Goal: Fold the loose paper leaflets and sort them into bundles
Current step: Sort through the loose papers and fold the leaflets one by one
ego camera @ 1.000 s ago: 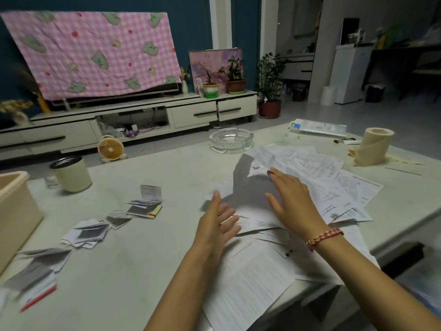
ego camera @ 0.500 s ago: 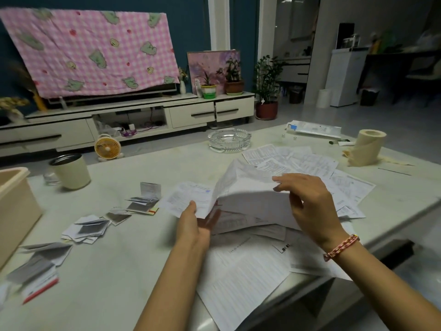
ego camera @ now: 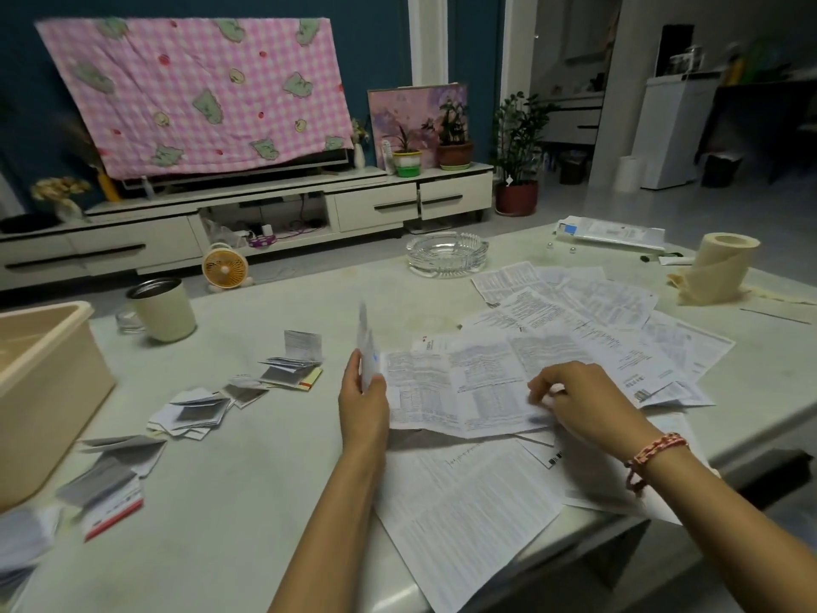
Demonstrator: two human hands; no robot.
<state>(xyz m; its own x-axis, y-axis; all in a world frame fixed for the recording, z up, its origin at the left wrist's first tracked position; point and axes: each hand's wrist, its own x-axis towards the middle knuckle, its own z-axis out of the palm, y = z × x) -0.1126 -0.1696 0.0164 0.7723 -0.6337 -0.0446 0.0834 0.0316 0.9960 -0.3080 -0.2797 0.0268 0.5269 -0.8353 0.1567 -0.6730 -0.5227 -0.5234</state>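
Note:
A printed leaflet (ego camera: 460, 387) lies spread open in front of me on the pale table (ego camera: 247, 471). My left hand (ego camera: 362, 400) grips its left end, which stands up as a blurred flap. My right hand (ego camera: 583, 404) pinches its right edge with curled fingers. Under and beyond it spreads a loose heap of unfolded leaflets (ego camera: 588, 311), with one large sheet (ego camera: 468, 515) hanging over the near edge. Small folded bundles (ego camera: 194, 411) lie in a row to the left, another bundle (ego camera: 289, 371) further back and a bundle with a red strip (ego camera: 110, 502) nearest me.
A beige tub (ego camera: 48, 391) stands at the left edge, a cream mug (ego camera: 161, 309) behind the bundles. A glass ashtray (ego camera: 446, 254) sits at the back centre, a paper roll (ego camera: 720, 267) and a flat packet (ego camera: 614, 232) at the back right.
The leaflet, first pressed flat, then lifted in a tented fold, is now spread wide and printed side up. My left hand has moved up to its left end, my right to its right edge.

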